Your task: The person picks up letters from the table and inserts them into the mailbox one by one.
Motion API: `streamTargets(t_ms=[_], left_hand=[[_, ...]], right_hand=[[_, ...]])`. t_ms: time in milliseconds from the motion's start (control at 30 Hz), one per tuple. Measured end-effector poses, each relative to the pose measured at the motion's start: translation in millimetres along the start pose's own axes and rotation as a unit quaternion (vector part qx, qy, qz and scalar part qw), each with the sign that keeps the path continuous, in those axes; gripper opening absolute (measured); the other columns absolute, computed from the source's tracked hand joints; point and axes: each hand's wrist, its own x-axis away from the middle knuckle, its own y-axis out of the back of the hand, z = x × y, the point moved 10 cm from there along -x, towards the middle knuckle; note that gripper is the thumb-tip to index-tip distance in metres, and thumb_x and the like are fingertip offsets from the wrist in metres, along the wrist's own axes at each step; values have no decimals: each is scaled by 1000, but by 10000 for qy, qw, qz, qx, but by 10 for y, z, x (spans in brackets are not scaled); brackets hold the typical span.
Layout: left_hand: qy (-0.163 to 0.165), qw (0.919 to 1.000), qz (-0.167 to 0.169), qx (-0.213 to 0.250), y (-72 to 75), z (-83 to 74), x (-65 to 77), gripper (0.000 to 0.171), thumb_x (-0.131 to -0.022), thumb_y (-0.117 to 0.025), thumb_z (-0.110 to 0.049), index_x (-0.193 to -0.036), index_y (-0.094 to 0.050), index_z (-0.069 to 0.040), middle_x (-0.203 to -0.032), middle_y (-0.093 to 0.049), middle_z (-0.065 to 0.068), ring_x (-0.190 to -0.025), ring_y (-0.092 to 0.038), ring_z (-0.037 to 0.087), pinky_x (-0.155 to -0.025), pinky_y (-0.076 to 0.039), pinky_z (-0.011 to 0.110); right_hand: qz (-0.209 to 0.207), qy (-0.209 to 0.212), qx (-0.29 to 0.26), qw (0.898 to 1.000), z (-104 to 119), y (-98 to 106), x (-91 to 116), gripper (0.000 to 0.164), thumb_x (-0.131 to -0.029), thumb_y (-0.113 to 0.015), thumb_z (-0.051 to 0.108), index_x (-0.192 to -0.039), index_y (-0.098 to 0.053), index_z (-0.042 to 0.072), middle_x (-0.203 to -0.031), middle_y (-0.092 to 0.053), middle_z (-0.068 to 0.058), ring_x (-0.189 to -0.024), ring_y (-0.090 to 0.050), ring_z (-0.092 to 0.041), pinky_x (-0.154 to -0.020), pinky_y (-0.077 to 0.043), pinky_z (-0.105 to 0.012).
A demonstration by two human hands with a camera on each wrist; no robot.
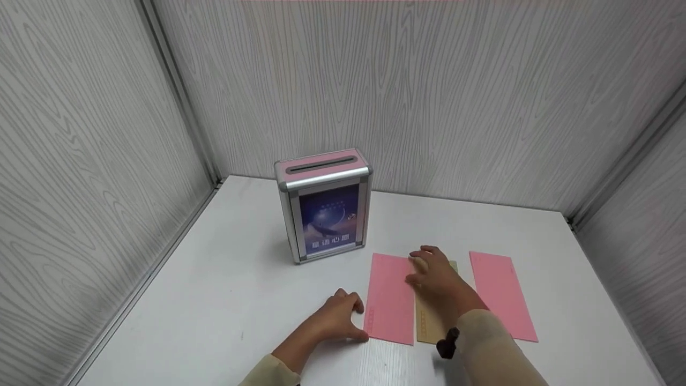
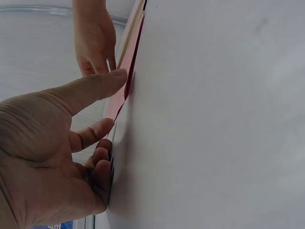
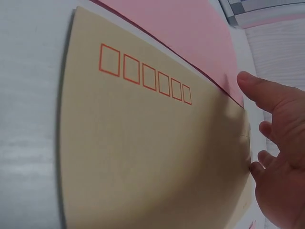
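From here I see the right hand (image 1: 434, 272) over the tan envelope (image 1: 426, 313), grip apart — thumb clear of fingers. Close to that envelope's left lies a pink envelope (image 1: 390, 300), the left hand (image 1: 338, 317) at its outer edge — grip also apart.

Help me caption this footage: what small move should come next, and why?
Perhaps pinch the left edge of the pink envelope nearest the box with the left hand: it is open right at that edge, apparently not yet gripping.
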Motion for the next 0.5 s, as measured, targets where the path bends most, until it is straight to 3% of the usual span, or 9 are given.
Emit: streamTargets(t_ms=[300,500], left_hand=[[65,9999,-43,-99,39,7,-26,45,-81,-98,-29,-110,-69,-11,-106,-56,-1,-93,-51,11,-90,-51,31],[-125,9997,-94,-170,78,-10,-18,39,-84,-95,-34,-103,-71,-10,-98,-59,-1,-87,-49,9,-84,-49,29]], right_hand=[[-94,-233,249,9994,-105,-62,-39,71,-98,-82,35,-158,-54,12,-175,-31,-22,-163,-28,-48,-130,-32,-66],[-140,-244,176,9994,-125,-56,-42,67,-96,-84,34,-154,-57,13,-174,-32,-23,-162,-27,-49,-130,-31,-67]])
